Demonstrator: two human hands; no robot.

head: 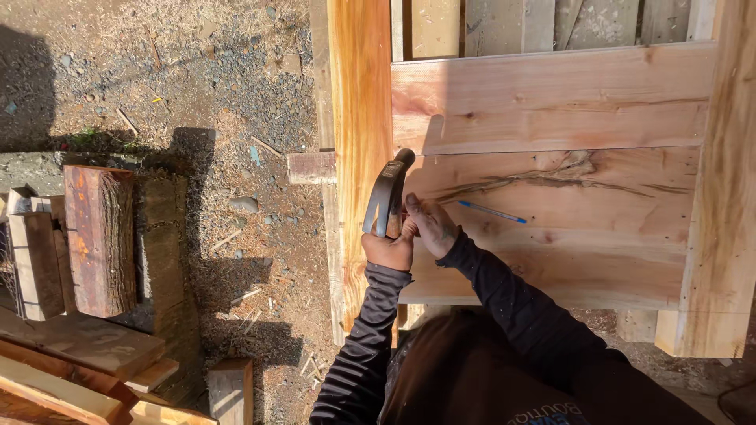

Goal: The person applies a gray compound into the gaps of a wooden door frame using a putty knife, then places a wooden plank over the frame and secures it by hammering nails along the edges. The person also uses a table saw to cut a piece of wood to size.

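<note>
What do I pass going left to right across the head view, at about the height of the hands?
Stacked wood offcuts → bare gravel ground → upright orange post → hammer in the left hand → right hand → blue pen → pale right post.

Pale orange-tan planks with dark grain streak; blue pen; dark grey hammer; black sleeves.

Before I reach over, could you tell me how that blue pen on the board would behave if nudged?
The blue pen looks thin and round, so it would probably roll or slide easily. It lies loose on the smooth plank, likely very light and stiff.
</note>
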